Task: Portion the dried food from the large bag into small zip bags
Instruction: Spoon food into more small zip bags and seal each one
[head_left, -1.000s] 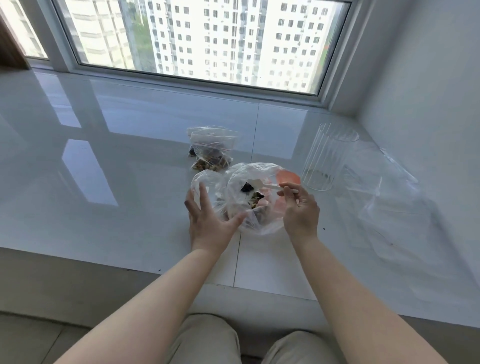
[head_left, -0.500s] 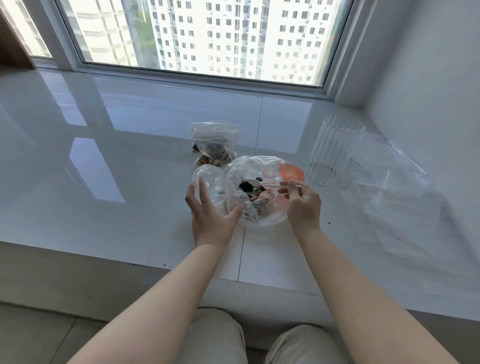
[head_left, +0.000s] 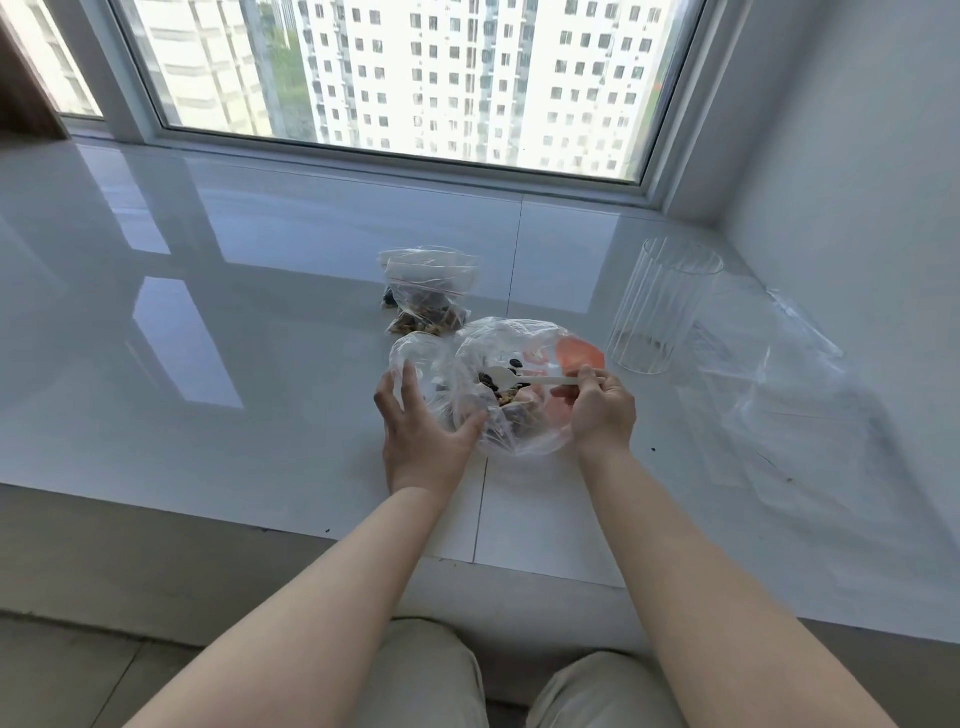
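A large clear plastic bag (head_left: 519, 431) with dark and tan dried food and an orange patch lies open on the white sill in front of me. My left hand (head_left: 423, 431) grips its left rim, thumb pressed into the plastic. My right hand (head_left: 602, 410) pinches the handle of a white plastic spoon (head_left: 511, 378), whose bowl carries a few dark pieces above the bag's mouth. Behind the big bag stand two small zip bags (head_left: 431, 296) with red seals, filled with dried food.
A clear ribbed glass (head_left: 660, 306) stands to the right of the bag. Crumpled clear plastic sheets (head_left: 779, 384) lie further right by the wall. The sill's front edge (head_left: 260, 525) drops off just before my knees. A window runs along the back.
The spoon has lifted slightly with dark pieces on it. Both hands stay on the bag and spoon; the camera has tilted a little.
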